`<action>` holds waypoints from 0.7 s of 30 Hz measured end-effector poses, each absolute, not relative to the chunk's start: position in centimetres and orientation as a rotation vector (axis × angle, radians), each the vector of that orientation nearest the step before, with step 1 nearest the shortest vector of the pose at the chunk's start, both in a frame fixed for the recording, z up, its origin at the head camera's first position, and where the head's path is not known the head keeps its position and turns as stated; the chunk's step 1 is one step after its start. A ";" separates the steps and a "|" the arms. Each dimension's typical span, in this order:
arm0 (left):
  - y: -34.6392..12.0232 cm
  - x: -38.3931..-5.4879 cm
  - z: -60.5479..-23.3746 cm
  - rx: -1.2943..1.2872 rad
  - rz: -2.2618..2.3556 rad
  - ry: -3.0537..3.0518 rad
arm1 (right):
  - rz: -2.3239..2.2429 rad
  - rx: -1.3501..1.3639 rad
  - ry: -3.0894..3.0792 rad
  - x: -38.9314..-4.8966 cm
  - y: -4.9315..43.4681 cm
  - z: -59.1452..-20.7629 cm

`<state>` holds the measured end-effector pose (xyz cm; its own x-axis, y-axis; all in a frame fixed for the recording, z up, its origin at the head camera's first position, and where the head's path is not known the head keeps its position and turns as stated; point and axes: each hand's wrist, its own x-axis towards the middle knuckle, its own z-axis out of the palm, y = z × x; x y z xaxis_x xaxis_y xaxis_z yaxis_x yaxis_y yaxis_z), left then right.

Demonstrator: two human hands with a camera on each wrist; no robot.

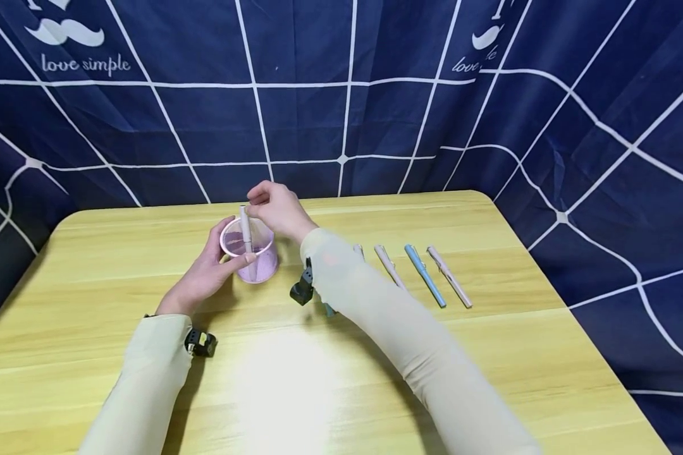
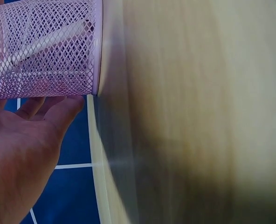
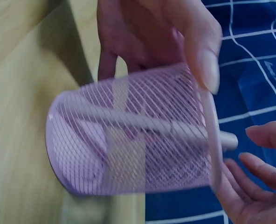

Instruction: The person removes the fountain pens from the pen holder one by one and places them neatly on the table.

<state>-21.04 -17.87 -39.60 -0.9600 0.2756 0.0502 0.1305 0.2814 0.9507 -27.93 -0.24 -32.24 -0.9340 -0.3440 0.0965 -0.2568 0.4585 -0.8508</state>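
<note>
A pink mesh pen holder (image 1: 268, 261) stands on the table, and my left hand (image 1: 207, 273) grips it from the left with the thumb at its rim. Inside leans a pale pen (image 1: 245, 222), its upper end poking out above the rim. My right hand (image 1: 281, 212) is over the holder's far right side, beside the pen's top. In the right wrist view, the thumb and fingers of the right hand (image 3: 264, 172) are spread apart, with a small gap to the end of the pen (image 3: 229, 140). The left wrist view shows the pen through the mesh (image 2: 58, 56).
Right of the holder lie a pale pink pen (image 1: 389, 265), a blue pen (image 1: 425, 276) and another pinkish pen (image 1: 449, 277). My right sleeve (image 1: 375, 309) partly covers a further pen (image 1: 358, 251) and a teal end (image 1: 329, 310). A navy curtain (image 1: 296, 120) hangs behind the table.
</note>
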 end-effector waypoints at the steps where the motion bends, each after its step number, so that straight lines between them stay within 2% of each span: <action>1: -17.8 -21.0 -39.7 0.387 1.767 2.414 | -1.482 -0.538 2.614 -27.8 -0.4 -32.3; 21: -18.0 -21.1 -39.7 0.379 1.747 2.424 | -1.495 -0.537 2.678 -27.9 -1.9 -33.3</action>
